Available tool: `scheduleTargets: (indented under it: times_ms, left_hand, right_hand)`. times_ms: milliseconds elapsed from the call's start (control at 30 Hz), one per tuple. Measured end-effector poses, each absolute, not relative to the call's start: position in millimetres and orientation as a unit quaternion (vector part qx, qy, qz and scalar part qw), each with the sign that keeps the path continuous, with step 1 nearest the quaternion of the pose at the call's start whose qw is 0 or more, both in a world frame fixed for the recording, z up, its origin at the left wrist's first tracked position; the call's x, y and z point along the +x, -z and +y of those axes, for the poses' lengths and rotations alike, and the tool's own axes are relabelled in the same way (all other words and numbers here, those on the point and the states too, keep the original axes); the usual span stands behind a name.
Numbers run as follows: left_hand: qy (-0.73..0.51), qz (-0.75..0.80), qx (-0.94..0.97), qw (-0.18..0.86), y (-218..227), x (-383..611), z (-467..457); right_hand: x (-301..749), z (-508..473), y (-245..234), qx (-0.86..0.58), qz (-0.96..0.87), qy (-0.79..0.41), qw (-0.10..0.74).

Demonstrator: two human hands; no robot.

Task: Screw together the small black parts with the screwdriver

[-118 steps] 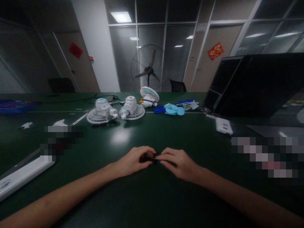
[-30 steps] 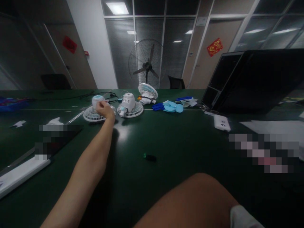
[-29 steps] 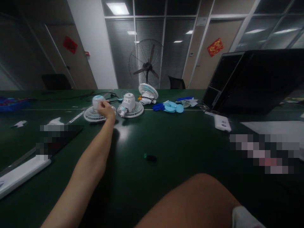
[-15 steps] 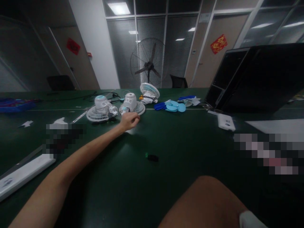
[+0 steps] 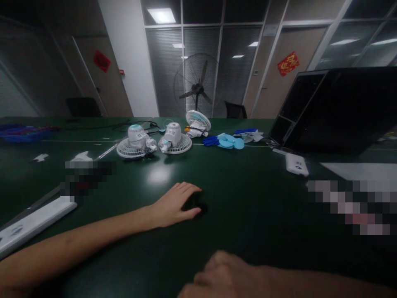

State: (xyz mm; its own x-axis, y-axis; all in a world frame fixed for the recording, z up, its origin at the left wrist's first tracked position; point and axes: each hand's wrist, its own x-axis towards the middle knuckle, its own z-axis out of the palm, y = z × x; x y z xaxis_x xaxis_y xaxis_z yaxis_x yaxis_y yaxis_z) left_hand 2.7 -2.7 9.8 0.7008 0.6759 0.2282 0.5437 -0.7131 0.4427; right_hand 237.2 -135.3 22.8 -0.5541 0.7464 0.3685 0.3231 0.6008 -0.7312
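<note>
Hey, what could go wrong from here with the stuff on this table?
The small dark object barely stands out against the dark green table, so it might be overlooked. The left hand, open around it, could nudge it away. The rear white fan sits tilted and might tip if bumped.

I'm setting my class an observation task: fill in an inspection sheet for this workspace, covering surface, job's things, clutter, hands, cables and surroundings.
Surface: dark green table, glossy, with a bright reflection.
Job's things: small dark object, partly hidden, detail lost in shadow.
Clutter: three white fan heads, light-blue fan blade, blue tray.
Hands: left hand with thumb and fingers spread around the small dark object, contact unclear; right hand curled, nearer the wearer, grip unclear.
Cables: black cables behind the fan heads.
Surroundings: large caged fan beyond the table; two red signs.
</note>
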Motion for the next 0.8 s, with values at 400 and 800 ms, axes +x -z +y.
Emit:
scheduleTargets:
  times_ms: [400, 800]
  left_hand:
    - [-0.189, 0.316, 0.908, 0.199, -13, -1, -7]
    - [-0.178, 0.267, 0.915, 0.245, -2, 0, 3]
  right_hand:
    - [311, -44, -5, -0.395, -0.872, -0.209, 0.201]
    - [319, -42, -9, -0.402, -0.860, -0.224, 0.222]
